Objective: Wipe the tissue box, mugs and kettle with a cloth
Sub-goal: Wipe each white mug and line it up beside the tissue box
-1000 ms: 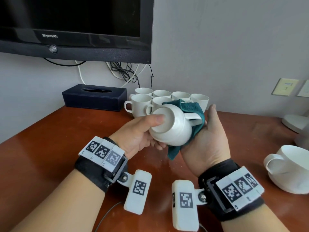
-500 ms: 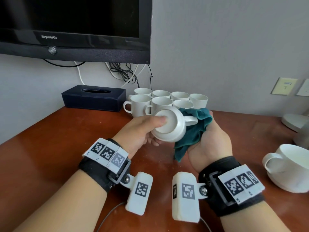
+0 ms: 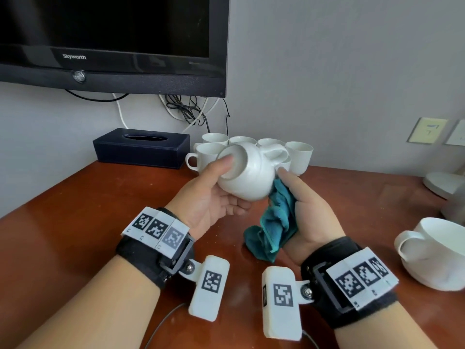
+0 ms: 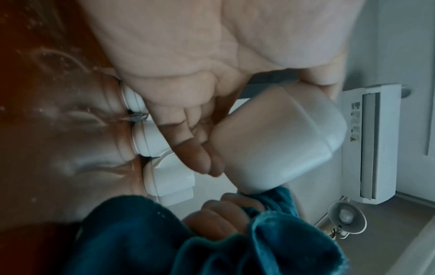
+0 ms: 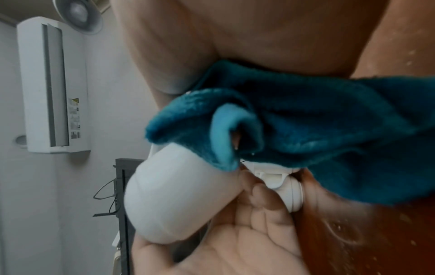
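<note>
White mug (image 3: 247, 176): raised above wooden table (image 3: 75, 222), tipped on its side, base toward the camera, handle up and to the right. Gripped by left hand (image 3: 214, 200), thumb across the base, fingers curled beneath. Teal cloth (image 3: 275, 222): bunched in right hand (image 3: 309, 212), fingers curled round it, touching the mug's lower right side, tail hanging toward the table. Cluster of white mugs (image 3: 299, 154): directly behind the held mug. Dark tissue box (image 3: 141, 148): left of the cluster, against the wall. Large white cup (image 3: 437, 253): far right on the table, well apart from both hands.
</note>
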### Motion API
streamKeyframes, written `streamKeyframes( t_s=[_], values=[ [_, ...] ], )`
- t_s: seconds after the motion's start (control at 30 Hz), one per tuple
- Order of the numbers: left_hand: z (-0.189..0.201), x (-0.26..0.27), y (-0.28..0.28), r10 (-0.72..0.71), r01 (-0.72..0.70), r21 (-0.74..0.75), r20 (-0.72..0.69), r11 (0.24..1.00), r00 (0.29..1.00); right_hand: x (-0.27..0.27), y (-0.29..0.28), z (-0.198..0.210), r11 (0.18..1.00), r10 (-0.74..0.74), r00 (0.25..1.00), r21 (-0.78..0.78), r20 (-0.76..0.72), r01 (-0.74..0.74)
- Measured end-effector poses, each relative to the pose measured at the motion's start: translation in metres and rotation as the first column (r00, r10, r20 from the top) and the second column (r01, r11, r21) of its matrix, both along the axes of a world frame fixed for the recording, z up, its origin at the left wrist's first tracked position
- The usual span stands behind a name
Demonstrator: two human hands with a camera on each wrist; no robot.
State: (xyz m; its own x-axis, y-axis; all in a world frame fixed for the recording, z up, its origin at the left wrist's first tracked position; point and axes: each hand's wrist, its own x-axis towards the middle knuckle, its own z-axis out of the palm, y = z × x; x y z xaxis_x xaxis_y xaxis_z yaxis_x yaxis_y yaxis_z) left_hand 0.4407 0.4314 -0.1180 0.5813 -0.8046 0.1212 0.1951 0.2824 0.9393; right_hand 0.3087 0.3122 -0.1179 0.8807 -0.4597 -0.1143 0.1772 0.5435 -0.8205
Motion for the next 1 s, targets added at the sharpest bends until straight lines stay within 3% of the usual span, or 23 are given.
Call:
streamKeyframes(
  t_s=[0.3,0.47,0.67,0.77,0.83,0.9,1.0],
  values=[
    [-0.0012,-0.0027,-0.0065,-0.036,0.041,0.108,-0.050,0.993,0.998,-0.0001,0.0011,0.0004,0.981,-0.094,0.989,-0.157,0.112,0.111],
    [0.0006,-0.0019,-0.0054,-0.018,0.025,0.131,-0.056,0.991,0.998,-0.0010,-0.0012,0.0010,0.926,-0.166,0.972,-0.314,0.166,0.212],
    [0.0001,-0.0045,-0.0032,0.044,-0.046,0.076,0.022,0.996,0.999,-0.0016,-0.0060,-0.0052,0.663,-0.241,0.959,-0.696,0.151,0.277],
    [-0.0020,-0.0021,-0.0028,0.043,-0.049,0.059,0.102,0.997,0.994,-0.0038,-0.0060,-0.0042,0.509,-0.238,0.961,-0.824,0.143,0.249],
    [-0.0032,-0.0003,-0.0040,0.061,-0.070,0.048,0.164,0.996,0.985,-0.0037,-0.0076,-0.0051,0.459,-0.244,0.959,-0.855,0.143,0.244],
    [-0.0052,0.0027,-0.0051,0.116,-0.126,0.036,0.198,0.991,0.973,-0.0027,-0.0076,-0.0055,0.466,-0.246,0.959,-0.850,0.143,0.246],
    [-0.0071,0.0049,-0.0074,0.169,-0.176,0.024,0.176,0.984,0.970,-0.0004,-0.0066,-0.0062,0.597,-0.258,0.956,-0.756,0.138,0.270]
  ],
)
